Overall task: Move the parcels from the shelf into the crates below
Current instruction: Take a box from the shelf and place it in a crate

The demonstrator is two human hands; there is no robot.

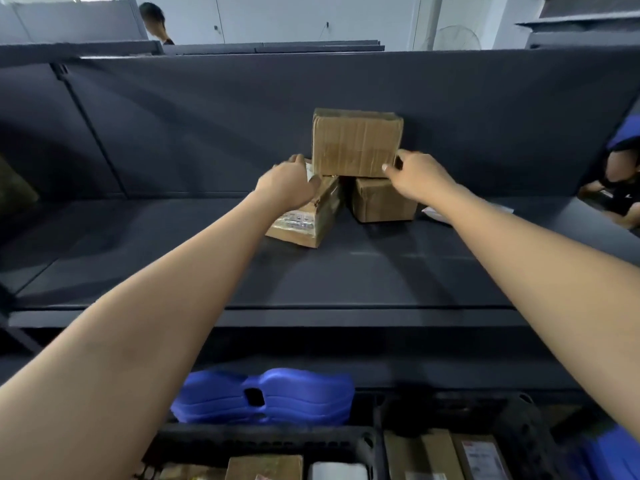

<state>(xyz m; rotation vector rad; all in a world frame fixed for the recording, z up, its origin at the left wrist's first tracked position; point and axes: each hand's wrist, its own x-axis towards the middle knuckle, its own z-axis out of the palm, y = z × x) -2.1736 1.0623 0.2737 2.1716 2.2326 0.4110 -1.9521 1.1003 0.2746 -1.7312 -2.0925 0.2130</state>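
Three brown cardboard parcels sit at the back of the dark shelf [346, 271]. The top parcel [356, 143] lies across two lower ones: a labelled parcel [304, 220] on the left and a plain parcel [381, 202] on the right. My left hand [289, 183] reaches over the far end of the labelled parcel, fingers curled round it just below the top parcel's left edge. My right hand [420, 180] grips the top parcel's lower right corner, thumb on its front face and fingers round its side.
Below the shelf stand black crates [263, 441] [519, 424] holding several parcels, with a blue plastic crate [263, 396] behind them. A white slip [433, 213] lies on the shelf to the right. One person stands beyond the shelf [154, 20], another at the right edge [623, 168].
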